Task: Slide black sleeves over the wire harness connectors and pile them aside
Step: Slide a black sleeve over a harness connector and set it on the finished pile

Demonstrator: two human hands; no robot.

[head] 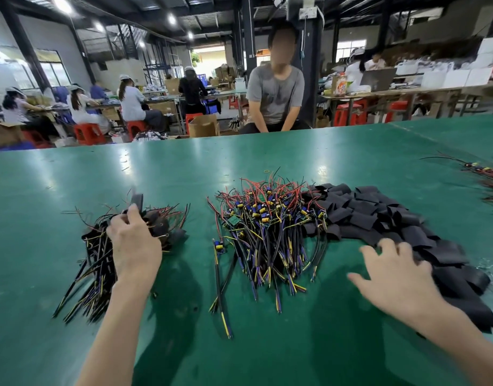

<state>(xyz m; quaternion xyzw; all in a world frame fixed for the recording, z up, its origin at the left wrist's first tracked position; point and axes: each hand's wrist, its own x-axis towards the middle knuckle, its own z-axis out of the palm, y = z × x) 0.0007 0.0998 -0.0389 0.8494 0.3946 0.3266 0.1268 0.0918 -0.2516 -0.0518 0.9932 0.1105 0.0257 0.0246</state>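
Left hand (133, 246) pinches a black-sleeved wire harness (137, 200); drop it on the finished pile (97, 263). Open right hand (398, 274): take just one flat black sleeve (415, 235).

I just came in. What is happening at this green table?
A person is sleeving wire harnesses at the green table. The left hand pinches a sleeved harness above the finished pile on the left. The right hand, fingers spread, reaches to the heap of loose black sleeves on the right. Between the two piles lie the bare harnesses, not yet sleeved.
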